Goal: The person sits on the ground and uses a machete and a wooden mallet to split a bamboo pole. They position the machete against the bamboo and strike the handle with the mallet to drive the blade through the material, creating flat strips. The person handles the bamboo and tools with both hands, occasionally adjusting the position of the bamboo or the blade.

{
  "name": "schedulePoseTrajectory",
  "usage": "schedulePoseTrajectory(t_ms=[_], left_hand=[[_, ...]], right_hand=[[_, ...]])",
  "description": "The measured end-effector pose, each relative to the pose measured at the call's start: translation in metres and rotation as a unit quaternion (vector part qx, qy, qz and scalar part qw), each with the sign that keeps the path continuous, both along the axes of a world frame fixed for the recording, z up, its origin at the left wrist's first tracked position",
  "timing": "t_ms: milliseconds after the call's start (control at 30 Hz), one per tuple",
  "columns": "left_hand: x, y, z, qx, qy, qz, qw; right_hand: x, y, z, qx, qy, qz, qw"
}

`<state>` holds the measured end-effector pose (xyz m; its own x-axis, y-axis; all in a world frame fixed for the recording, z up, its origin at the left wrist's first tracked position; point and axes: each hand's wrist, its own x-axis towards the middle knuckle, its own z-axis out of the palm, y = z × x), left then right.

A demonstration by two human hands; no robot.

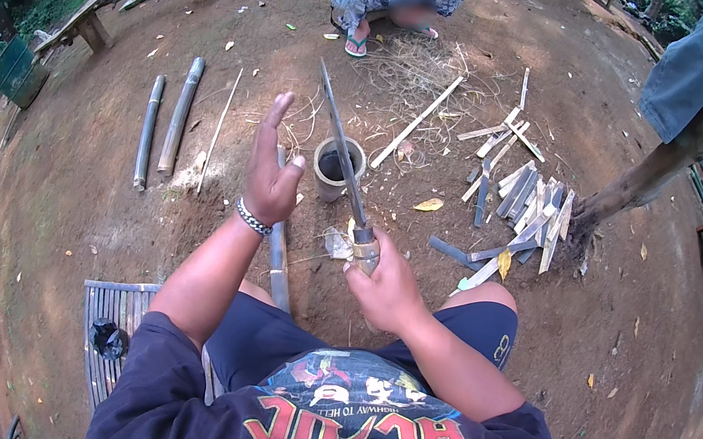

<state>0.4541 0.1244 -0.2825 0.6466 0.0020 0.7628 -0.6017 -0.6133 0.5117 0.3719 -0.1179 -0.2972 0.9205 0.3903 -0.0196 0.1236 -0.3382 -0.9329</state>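
Out over the dirt ground (72,219), nearer its close edge than its far one, a long knife (342,151) points up and away, and that's what worries me. Left hand (271,169) is up and wide open, fingers straight, thumb out, holding nothing, palm roughly toward the blade (331,103). One careless twist of the right hand (391,289) could swing it into those fingers; can't tell which side is sharp. Loose grip would be the other culprit: if the handle (366,252) slipped, the knife might drop toward a bare knee (492,296) or knock the pot (329,188). Also, someone (360,0) sits toward the far edge, roughly where the tip aims, though well apart.

As for where it is: right hand's closed round the handle, blade running forward and a bit left from there, to the right of the left hand and apart from it. From this view it crosses the pot; can't tell how high above.
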Motion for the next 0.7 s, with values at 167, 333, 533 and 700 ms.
schedulePoseTrajectory(t_ms=[167, 333, 533, 700], left_hand=[[0.039, -0.021, 0.202, 0.207, -0.226, -0.054, 0.950], [0.072, -0.075, 0.166, 0.385, -0.188, -0.069, 0.901], [0.074, -0.087, 0.122, 0.496, -0.044, -0.091, 0.863], [0.102, -0.080, 0.093, 0.446, -0.056, -0.082, 0.889]], right_hand=[[0.015, -0.003, 0.014, -0.041, 0.041, -0.005, 0.998], [0.025, 0.002, 0.011, -0.042, -0.016, -0.027, 0.999], [0.041, 0.002, 0.034, -0.083, 0.093, 0.020, 0.992], [0.037, 0.009, 0.021, -0.048, 0.055, -0.003, 0.997]])
